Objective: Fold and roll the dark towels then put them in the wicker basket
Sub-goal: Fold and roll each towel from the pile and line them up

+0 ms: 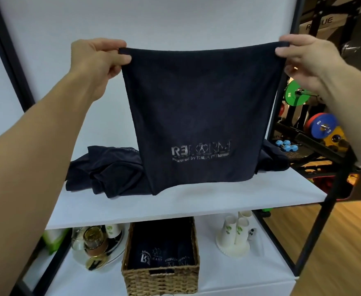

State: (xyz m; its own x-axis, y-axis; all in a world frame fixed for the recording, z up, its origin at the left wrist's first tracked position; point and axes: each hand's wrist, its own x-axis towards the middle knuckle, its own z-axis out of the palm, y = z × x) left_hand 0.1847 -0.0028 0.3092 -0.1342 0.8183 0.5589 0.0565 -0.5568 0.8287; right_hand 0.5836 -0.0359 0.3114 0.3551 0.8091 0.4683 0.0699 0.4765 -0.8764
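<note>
With several rolled towels [164, 256] already sitting in the wicker basket [161, 280] below, the left hand [94, 58] and right hand [305, 58] are pinching a dark logo towel's [198, 107] top corners above the shelf [175, 201], while a crumpled pile [107, 171] is awaiting folding.

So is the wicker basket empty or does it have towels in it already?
Not empty: the wicker basket holds several dark towels, their white logos showing from above.

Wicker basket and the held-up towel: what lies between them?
Head view: only the bare front of the white shelf board lies between the held towel and wicker basket.
</note>
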